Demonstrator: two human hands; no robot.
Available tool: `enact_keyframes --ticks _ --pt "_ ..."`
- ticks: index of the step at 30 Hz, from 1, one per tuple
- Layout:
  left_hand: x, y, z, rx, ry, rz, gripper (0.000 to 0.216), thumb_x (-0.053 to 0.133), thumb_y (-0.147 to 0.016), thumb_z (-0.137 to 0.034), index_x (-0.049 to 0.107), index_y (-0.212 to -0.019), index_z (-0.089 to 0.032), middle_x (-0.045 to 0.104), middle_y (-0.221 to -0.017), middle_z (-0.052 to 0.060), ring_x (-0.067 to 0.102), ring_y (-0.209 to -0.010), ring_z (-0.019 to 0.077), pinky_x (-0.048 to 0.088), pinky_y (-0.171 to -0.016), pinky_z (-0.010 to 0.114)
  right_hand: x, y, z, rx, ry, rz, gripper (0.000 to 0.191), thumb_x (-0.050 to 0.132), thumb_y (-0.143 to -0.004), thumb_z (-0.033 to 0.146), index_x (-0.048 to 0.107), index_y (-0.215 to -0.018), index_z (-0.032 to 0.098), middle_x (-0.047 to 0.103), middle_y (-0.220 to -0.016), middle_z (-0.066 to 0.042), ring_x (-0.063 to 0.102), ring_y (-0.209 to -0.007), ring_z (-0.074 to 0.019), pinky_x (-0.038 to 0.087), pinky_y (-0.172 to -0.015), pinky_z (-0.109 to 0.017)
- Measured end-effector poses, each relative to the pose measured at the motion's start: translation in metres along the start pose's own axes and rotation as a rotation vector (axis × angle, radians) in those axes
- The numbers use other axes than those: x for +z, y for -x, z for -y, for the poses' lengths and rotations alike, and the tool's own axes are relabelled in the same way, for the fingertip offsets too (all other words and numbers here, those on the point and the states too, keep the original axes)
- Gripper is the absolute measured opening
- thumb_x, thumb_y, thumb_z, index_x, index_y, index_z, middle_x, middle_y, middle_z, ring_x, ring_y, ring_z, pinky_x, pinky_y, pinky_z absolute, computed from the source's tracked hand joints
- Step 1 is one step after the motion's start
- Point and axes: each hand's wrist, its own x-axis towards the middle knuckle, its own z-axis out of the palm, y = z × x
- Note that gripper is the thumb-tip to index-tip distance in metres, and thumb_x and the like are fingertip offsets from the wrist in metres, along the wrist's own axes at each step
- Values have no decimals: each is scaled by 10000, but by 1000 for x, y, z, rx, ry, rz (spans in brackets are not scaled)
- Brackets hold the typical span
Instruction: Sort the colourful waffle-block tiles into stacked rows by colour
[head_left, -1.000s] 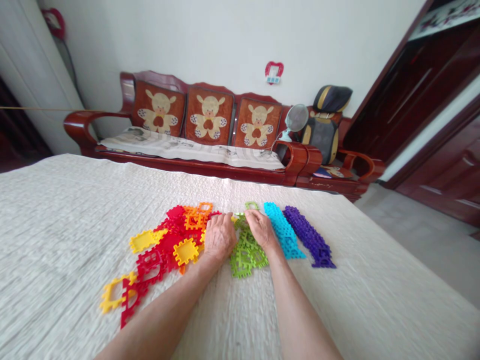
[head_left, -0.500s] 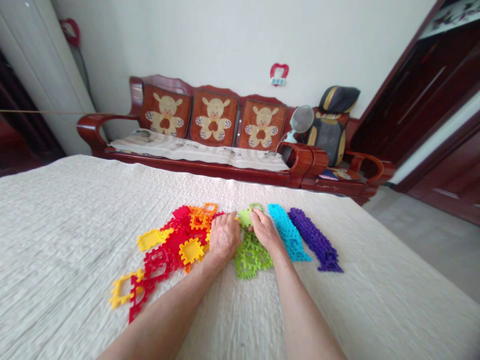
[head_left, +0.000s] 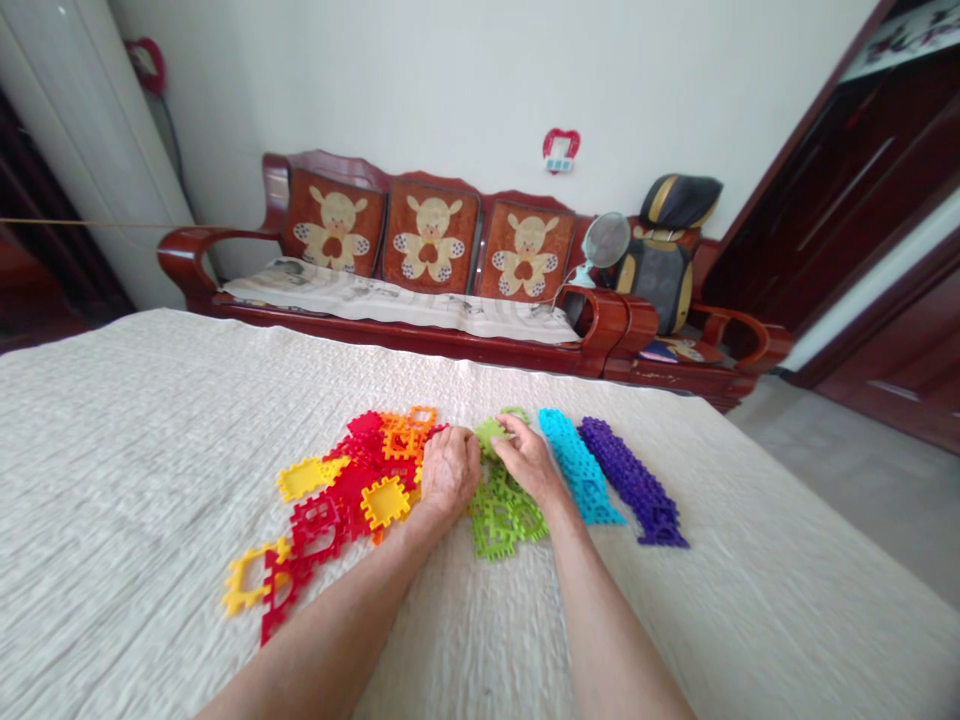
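The undersides of both hands are hidden from the head view. The left hand [head_left: 450, 470] covers the gap between the multicolour pile [head_left: 349, 490] and the green lattice pieces [head_left: 506, 515]; its fingertips and any part held in them cannot be seen. Its fingers are curled, back of the hand upward, so whether it grasps a part cannot be told.

The right hand [head_left: 532, 462] is set with thumb and index finger apart, both at the right side of the solid green tile [head_left: 490, 437]; its remaining fingers are curled and partly concealed. Whether the tile is pinched cannot be confirmed. The tile is located between the 2 hands, above the far end of the green lattice pieces; contact with them is indistinct.

Both forearms converge from the lower edge, where they are cut off. Individual units within the cyan row [head_left: 577, 470] and the purple row [head_left: 634, 485], right of the right hand, are difficult to separate.
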Motion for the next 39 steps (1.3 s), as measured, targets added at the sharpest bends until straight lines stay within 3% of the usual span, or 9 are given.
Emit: enact_keyframes --ticks 5,10,14,19,22,24,32,39 --pt "2 0 1 -21 -20 -13 212 401 -917 -231 601 -861 -186 670 -872 72 603 -877 202 440 -835 332 2 1 -2 -47 66 87 635 642 -671 286 524 -1278 145 663 -1078 -89 631 -826 -177 521 -761 -304" --pt "4 0 2 -12 -23 -36 181 421 -905 -219 586 -840 -185 663 -848 64 602 -869 202 445 -833 334 9 -2 -9 -210 229 -23 636 661 -677 292 503 -1282 176 592 -1249 -112 598 -1058 -218 487 -923 -358" --pt "4 -1 2 -14 -7 -28 184 426 -905 -224 589 -831 -180 667 -854 70 607 -875 212 454 -848 351 14 -1 -10 -247 328 -46 575 644 -716 314 514 -1257 166 603 -1225 -130 589 -1089 -238 473 -947 -388" --pt "4 1 1 -3 66 -89 225 423 -913 -246 592 -1033 -157 681 -969 92 614 -938 215 462 -883 362 8 -2 -11 -278 382 -176 517 632 -712 328 549 -1193 157 604 -1156 -126 567 -1088 -240 459 -954 -381" --pt "5 2 2 -2 81 -122 279 416 -914 -232 560 -1137 -143 680 -1005 106 617 -966 215 466 -887 360 -2 -11 -12 -116 472 -300 546 623 -709 367 558 -1191 119 609 -1093 -144 573 -1041 -252 452 -946 -381" --pt "6 3 3 0 86 -119 286 413 -915 -230 558 -1144 -139 681 -986 106 619 -958 216 468 -885 363 -10 -23 -11 33 556 -300 563 616 -712 391 562 -1197 110 623 -1063 -148 591 -1003 -253 457 -924 -362" --pt "8 3 3 17 76 -118 288 416 -906 -232 574 -1130 -144 678 -983 102 608 -951 224 463 -883 372 -19 -82 2 236 889 -114 489 566 -759 375 594 -1152 84 654 -1098 -196 632 -1017 -278 470 -863 -320" --pt "4 3 -2 7 70 -119 275 426 -901 -230 591 -1109 -160 677 -971 94 602 -909 222 460 -849 362 -8 -87 -3 337 964 36 428 578 -770 374 637 -1081 86 666 -1090 -224 646 -1019 -291 488 -820 -322"
